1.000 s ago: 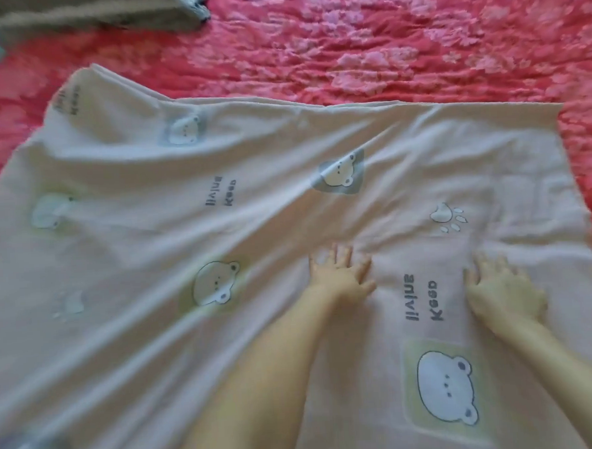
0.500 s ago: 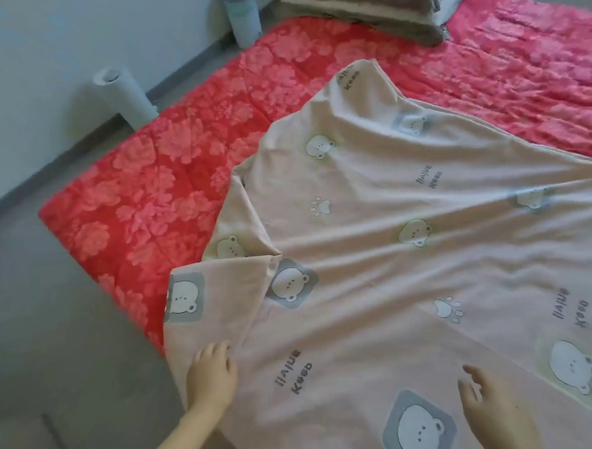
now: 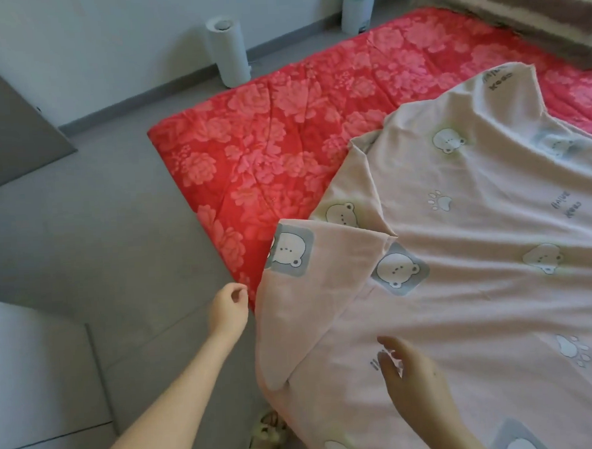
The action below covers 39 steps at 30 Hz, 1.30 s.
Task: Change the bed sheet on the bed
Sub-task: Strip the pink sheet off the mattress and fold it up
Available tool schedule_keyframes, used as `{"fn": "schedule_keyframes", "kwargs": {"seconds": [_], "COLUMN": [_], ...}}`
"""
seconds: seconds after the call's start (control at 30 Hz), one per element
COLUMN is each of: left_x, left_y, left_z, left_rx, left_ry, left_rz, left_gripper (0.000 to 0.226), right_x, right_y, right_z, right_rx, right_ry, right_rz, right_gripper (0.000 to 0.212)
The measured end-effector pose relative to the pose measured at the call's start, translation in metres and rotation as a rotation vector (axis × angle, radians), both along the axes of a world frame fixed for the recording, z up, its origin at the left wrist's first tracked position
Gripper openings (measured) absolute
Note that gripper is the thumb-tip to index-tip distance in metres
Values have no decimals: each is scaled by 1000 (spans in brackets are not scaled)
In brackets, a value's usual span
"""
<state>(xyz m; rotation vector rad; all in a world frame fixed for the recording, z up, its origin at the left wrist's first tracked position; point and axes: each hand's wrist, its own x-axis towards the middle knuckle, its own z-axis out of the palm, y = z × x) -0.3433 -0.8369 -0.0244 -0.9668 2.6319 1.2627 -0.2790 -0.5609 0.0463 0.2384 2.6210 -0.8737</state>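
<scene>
Where the bed lies: a low mattress in a red floral cover [image 3: 266, 140] sits directly on the grey floor [image 3: 82, 235], its near-left corner and left side uncovered.
Bed sheet [image 3: 476, 215]: pale pink, printed with bear faces, paw marks and small lettering, it is spread in creases over the right part of the red floral cover and runs out of view at the right and bottom edges.
Folded corner [image 3: 308, 292]: the sheet's near-left corner is turned back on itself at the mattress edge, with one grey-framed bear showing on the flap and the cloth below it draping down past the edge.
Left hand [image 3: 227, 310]: stretched out above the floor, just beside the flap's outer edge, with fingers loosely curled toward the thumb and nothing visibly held. Whether a fingertip touches the cloth cannot be told.
Right hand [image 3: 412, 379]: held over the sheet near the bottom of the view, fingers straight and slightly apart, gripping nothing. Contact with the cloth cannot be told.
Far end of the bed: brown-and-cream plush bedding [image 3: 516, 10] lies on the mattress at the top right.
By the wall: a white cylinder [image 3: 229, 52] stands on the floor just beside the mattress's far-left side, and a second cylinder [image 3: 357, 5] stands further along, cut off by the top edge.
Bottom edge: a patterned slipper [image 3: 264, 438] shows on the floor just beside the draped cloth.
</scene>
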Motion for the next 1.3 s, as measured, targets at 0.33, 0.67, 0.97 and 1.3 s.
{"fn": "schedule_keyframes", "kwargs": {"seconds": [0.33,0.67,0.97,1.3], "left_x": [-156,-230,-151,-116], "left_y": [-26,-10,-207,-307], "left_z": [-40,-28,70,-39], "left_rx": [213,211,705,-99], "left_ry": [-7,-200,-253,-296], "left_rz": [-308,-1091,-819,-83], "left_gripper": [42,12,32,26], "right_x": [-173,-260,-248,-248], "right_y": [-114,-118,-271,-349], "right_z": [-36,-45,27,-41], "right_rx": [302,809,161,234], "right_ry": [231,-95,500,20], "right_rz": [113,302,736,817], "right_gripper": [51,9,5,40]}}
